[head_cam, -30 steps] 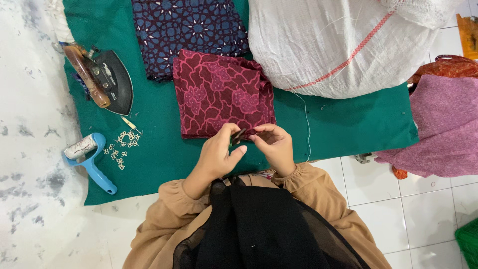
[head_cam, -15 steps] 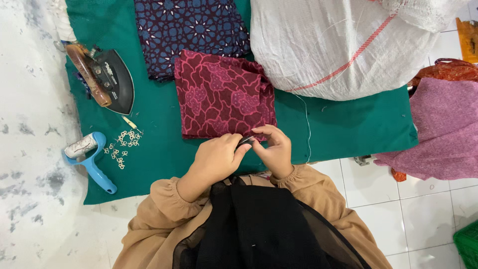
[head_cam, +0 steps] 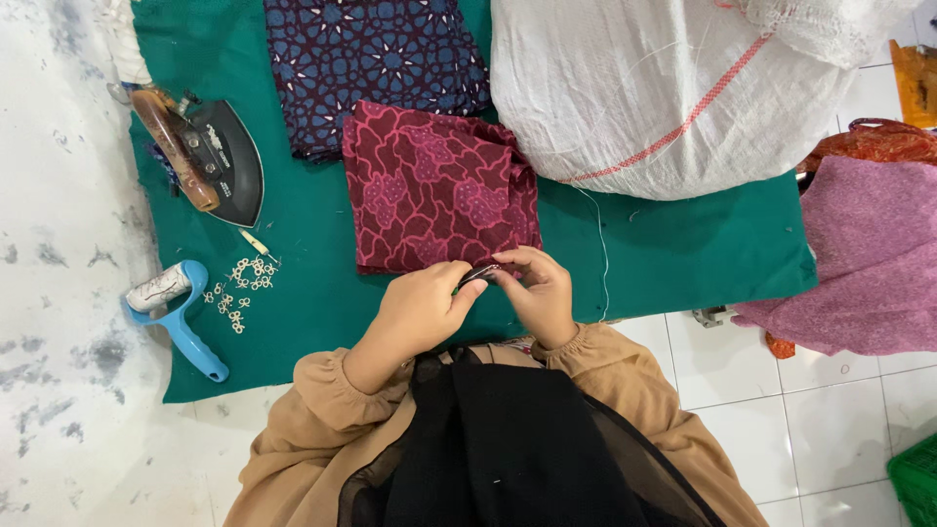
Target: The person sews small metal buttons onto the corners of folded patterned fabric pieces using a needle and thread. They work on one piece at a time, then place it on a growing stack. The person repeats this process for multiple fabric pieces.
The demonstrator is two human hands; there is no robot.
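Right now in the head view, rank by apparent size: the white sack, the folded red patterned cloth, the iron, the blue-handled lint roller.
1. white sack, partly cut off by the frame
2. red patterned cloth
3. iron
4. lint roller, only slightly smaller than the iron

White tiled floor (head_cam: 839, 390), mottled grey-white floor at left, green cloth (head_cam: 683, 244) spread flat, even light
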